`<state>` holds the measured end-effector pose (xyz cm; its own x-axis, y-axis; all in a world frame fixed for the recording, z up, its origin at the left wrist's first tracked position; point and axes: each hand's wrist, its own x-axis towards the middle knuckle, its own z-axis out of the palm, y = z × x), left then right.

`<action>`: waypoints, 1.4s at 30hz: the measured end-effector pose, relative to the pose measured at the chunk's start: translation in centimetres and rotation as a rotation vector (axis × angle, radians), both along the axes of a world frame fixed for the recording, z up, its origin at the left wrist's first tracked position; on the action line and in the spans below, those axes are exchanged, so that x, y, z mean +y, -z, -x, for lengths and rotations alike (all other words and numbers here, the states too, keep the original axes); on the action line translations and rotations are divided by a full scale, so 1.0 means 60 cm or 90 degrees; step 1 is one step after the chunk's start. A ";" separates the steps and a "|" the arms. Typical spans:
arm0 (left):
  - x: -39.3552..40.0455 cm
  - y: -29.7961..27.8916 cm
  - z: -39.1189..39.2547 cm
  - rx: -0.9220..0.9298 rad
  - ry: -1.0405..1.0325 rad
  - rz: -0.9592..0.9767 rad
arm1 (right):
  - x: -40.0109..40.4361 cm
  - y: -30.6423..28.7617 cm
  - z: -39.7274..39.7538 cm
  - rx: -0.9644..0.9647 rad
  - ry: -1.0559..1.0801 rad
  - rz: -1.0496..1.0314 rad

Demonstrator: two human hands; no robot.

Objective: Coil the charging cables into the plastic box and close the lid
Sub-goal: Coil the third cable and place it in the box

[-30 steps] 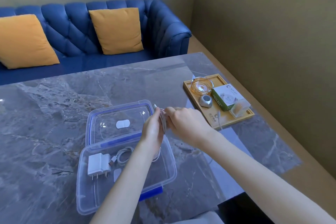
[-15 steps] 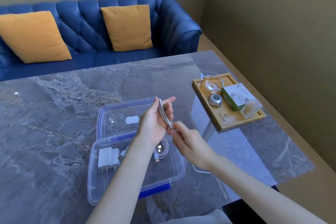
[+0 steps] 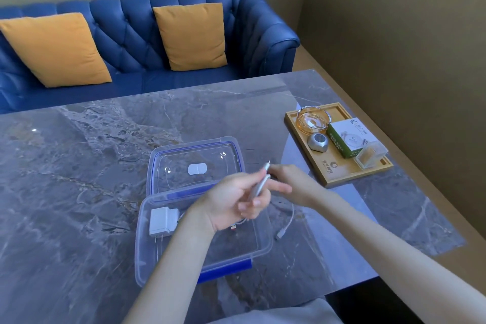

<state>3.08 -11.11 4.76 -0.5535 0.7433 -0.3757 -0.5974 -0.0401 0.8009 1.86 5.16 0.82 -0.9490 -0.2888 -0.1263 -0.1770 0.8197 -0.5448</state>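
Note:
A clear plastic box (image 3: 147, 258) with blue clips stands open on the marble table, its lid (image 3: 168, 163) lying flat behind it. Inside lies a white charger plug (image 3: 161, 221). My left hand (image 3: 231, 205) hovers over the box, holding loops of a white charging cable (image 3: 259, 187) wound across its fingers. A red-tipped USB end (image 3: 233, 227) hangs below the palm. My right hand (image 3: 292, 184) pinches the same cable just right of the left hand. The loose tail (image 3: 288, 221) curves down to a connector on the table beside the box.
A wooden tray (image 3: 339, 176) at the right holds a glass ashtray (image 3: 313, 119), a small silver gadget (image 3: 317, 141), a green-and-white carton (image 3: 349, 139) and a clear container (image 3: 370, 156). A blue sofa (image 3: 131, 34) with two orange cushions stands behind the table.
My right hand has risen from below the left hand to its right side, carrying the cable round the fingers. The free tail now trails on the table beside the box.

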 end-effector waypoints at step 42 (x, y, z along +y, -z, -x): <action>0.002 0.045 -0.009 0.132 -0.175 0.098 | -0.011 -0.074 0.012 -0.040 -0.014 0.082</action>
